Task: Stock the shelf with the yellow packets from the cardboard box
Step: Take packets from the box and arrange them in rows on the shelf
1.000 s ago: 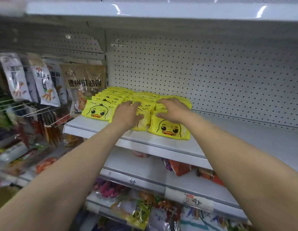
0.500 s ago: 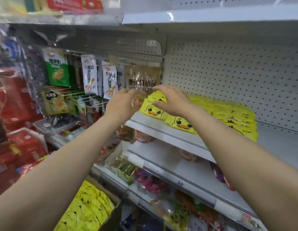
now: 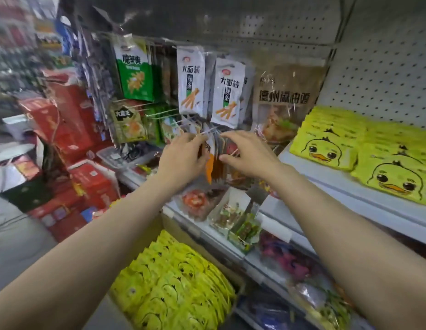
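Observation:
Yellow duck-face packets (image 3: 326, 144) lie in rows on the white shelf (image 3: 345, 194) at the right. More yellow packets (image 3: 174, 282) fill the cardboard box (image 3: 157, 227) low in the middle. My left hand (image 3: 183, 158) and my right hand (image 3: 247, 156) hover side by side, left of the shelf's stack and above the box. Both have loosely curled fingers and hold nothing. Behind them hang small snack packets; I cannot tell whether the fingertips touch these.
Hanging snack bags (image 3: 190, 82) on wire hooks fill the section behind my hands. Red cartons (image 3: 71, 120) are stacked on the floor at the left. Lower shelves (image 3: 274, 234) under the yellow stack carry mixed snacks.
My hands have lifted off the yellow packets on the shelf and moved left, away from the stack. The view has swung left and down, bringing the box into sight.

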Action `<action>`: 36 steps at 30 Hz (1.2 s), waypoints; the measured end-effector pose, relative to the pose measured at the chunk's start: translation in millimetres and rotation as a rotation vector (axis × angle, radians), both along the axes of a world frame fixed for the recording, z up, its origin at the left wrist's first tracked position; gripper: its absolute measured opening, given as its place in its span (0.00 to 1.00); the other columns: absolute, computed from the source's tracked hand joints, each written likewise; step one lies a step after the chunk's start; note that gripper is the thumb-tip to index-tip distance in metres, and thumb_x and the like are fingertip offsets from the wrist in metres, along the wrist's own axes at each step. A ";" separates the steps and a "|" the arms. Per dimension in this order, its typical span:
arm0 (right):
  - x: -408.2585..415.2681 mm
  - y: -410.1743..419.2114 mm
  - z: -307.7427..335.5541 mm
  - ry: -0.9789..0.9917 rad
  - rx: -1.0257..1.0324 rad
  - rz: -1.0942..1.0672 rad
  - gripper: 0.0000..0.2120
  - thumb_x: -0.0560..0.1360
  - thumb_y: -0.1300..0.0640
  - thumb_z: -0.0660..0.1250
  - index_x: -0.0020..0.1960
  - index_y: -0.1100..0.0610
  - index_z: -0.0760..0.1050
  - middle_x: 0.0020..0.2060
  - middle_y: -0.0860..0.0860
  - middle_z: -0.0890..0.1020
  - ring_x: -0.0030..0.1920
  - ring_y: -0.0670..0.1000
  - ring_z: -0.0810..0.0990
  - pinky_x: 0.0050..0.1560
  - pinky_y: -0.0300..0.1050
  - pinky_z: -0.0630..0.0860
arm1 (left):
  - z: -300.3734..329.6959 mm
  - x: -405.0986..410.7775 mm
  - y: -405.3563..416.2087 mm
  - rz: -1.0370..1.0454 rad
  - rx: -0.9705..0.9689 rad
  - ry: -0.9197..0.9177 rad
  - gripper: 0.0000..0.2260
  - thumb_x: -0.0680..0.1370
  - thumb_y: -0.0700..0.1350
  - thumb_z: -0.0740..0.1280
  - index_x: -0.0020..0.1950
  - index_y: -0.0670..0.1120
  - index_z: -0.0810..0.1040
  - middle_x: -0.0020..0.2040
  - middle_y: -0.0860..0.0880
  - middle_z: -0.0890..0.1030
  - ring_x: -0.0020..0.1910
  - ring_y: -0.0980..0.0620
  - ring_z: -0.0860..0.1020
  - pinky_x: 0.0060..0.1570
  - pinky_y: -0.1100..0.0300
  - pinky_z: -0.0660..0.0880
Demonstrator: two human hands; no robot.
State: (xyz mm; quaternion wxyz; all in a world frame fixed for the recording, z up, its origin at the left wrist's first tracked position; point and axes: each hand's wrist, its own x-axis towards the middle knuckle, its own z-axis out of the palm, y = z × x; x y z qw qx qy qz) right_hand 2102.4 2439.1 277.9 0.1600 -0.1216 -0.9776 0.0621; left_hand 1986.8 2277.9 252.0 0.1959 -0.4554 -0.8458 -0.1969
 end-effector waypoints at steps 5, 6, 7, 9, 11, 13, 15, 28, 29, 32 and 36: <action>-32.7 -25.0 -75.0 -0.201 -0.124 -0.009 0.30 0.77 0.41 0.66 0.75 0.46 0.62 0.73 0.48 0.68 0.73 0.54 0.65 0.65 0.53 0.70 | -75.0 -32.7 -22.0 -0.004 -0.106 -0.164 0.22 0.76 0.52 0.68 0.68 0.49 0.72 0.60 0.42 0.76 0.59 0.37 0.74 0.55 0.47 0.73; -36.2 -28.2 -93.6 -0.233 -0.148 -0.009 0.29 0.77 0.41 0.66 0.75 0.46 0.63 0.72 0.49 0.69 0.72 0.54 0.66 0.64 0.53 0.70 | -93.3 -35.7 -26.3 -0.005 -0.124 -0.200 0.22 0.75 0.52 0.68 0.68 0.49 0.72 0.59 0.41 0.76 0.58 0.37 0.74 0.55 0.46 0.73; -39.1 -30.8 -113.9 -0.264 -0.175 -0.007 0.29 0.77 0.41 0.67 0.74 0.46 0.63 0.71 0.49 0.71 0.71 0.55 0.67 0.64 0.53 0.71 | -113.4 -38.0 -30.3 -0.006 -0.143 -0.239 0.22 0.75 0.52 0.69 0.67 0.49 0.72 0.59 0.40 0.77 0.58 0.37 0.74 0.56 0.46 0.73; -41.0 -36.1 -159.1 -0.323 -0.235 -0.001 0.28 0.76 0.42 0.68 0.72 0.45 0.65 0.67 0.50 0.74 0.68 0.55 0.70 0.63 0.56 0.73 | -156.2 -39.1 -37.4 -0.007 -0.181 -0.336 0.22 0.74 0.51 0.69 0.67 0.49 0.73 0.59 0.40 0.77 0.58 0.36 0.74 0.57 0.45 0.73; -37.9 -42.6 -204.0 -0.403 -0.309 0.005 0.28 0.74 0.42 0.69 0.71 0.47 0.67 0.66 0.52 0.76 0.66 0.57 0.72 0.61 0.55 0.74 | -198.2 -34.4 -44.6 0.015 -0.232 -0.457 0.23 0.73 0.52 0.67 0.67 0.49 0.73 0.59 0.40 0.77 0.58 0.36 0.74 0.57 0.44 0.74; -31.0 -49.8 -249.6 -0.505 -0.385 0.005 0.29 0.74 0.42 0.70 0.71 0.49 0.69 0.65 0.54 0.76 0.65 0.58 0.74 0.60 0.54 0.74 | -240.5 -24.2 -52.6 0.045 -0.289 -0.580 0.22 0.74 0.51 0.68 0.68 0.49 0.73 0.60 0.40 0.76 0.60 0.37 0.73 0.60 0.46 0.72; -20.5 -57.2 -294.4 -0.615 -0.448 -0.006 0.29 0.73 0.42 0.70 0.71 0.51 0.69 0.64 0.56 0.77 0.65 0.58 0.75 0.60 0.53 0.74 | -279.8 -10.8 -61.5 0.060 -0.341 -0.704 0.23 0.75 0.51 0.70 0.69 0.49 0.72 0.63 0.40 0.75 0.63 0.38 0.72 0.61 0.48 0.70; 32.1 -82.6 -459.4 -0.802 -0.664 -0.268 0.25 0.75 0.47 0.71 0.67 0.56 0.73 0.60 0.56 0.80 0.61 0.58 0.77 0.55 0.50 0.74 | -456.2 36.2 -83.3 0.057 -0.385 -1.236 0.27 0.74 0.50 0.73 0.71 0.49 0.72 0.70 0.46 0.73 0.68 0.46 0.71 0.62 0.57 0.67; 32.0 -82.2 -461.9 -0.787 -0.657 -0.286 0.25 0.75 0.47 0.71 0.67 0.57 0.73 0.60 0.56 0.80 0.61 0.58 0.77 0.55 0.49 0.74 | -462.7 37.2 -81.4 0.056 -0.376 -1.259 0.27 0.74 0.49 0.73 0.71 0.50 0.71 0.70 0.46 0.73 0.68 0.46 0.71 0.62 0.56 0.67; 34.6 -81.9 -469.6 -0.768 -0.658 -0.303 0.26 0.73 0.47 0.73 0.67 0.56 0.73 0.61 0.56 0.79 0.61 0.58 0.77 0.56 0.50 0.74 | -475.7 40.6 -74.6 0.063 -0.332 -1.321 0.26 0.72 0.48 0.74 0.70 0.51 0.73 0.68 0.46 0.74 0.64 0.46 0.73 0.62 0.53 0.71; 33.7 -80.8 -473.5 -0.736 -0.665 -0.329 0.26 0.72 0.45 0.74 0.66 0.54 0.73 0.61 0.54 0.78 0.60 0.56 0.77 0.56 0.50 0.75 | -484.2 41.2 -69.2 0.101 -0.339 -1.295 0.20 0.70 0.46 0.77 0.61 0.50 0.79 0.55 0.44 0.75 0.51 0.47 0.76 0.51 0.54 0.74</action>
